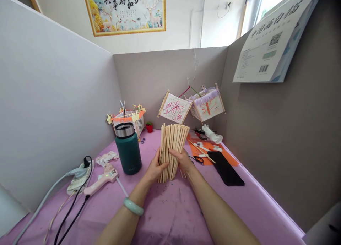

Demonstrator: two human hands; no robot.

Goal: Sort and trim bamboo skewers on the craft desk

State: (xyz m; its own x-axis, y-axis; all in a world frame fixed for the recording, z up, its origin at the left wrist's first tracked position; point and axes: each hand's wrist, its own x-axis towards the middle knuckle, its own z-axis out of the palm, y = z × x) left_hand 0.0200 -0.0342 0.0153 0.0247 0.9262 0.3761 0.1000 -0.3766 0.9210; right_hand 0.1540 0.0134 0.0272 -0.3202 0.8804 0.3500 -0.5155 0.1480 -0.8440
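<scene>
A thick bundle of thin wooden sticks (174,138) stands nearly upright over the pink-covered table (170,209), its tops fairly level. From the left, my left hand (157,165) wraps round its lower part with the thumb across the front. My right hand (182,160) grips the other side, thumb pressed on the front sticks. A few stick ends poke out low beside my right palm. Most fingers of both hands are hidden behind the bundle.
A green bottle (128,151) and a pink glue gun (102,181) with cords by a power strip (80,179) are on the left. Right are scissors (198,159), a black phone-like slab (226,168) and orange paper (230,159). Paper lanterns (209,104) hang behind.
</scene>
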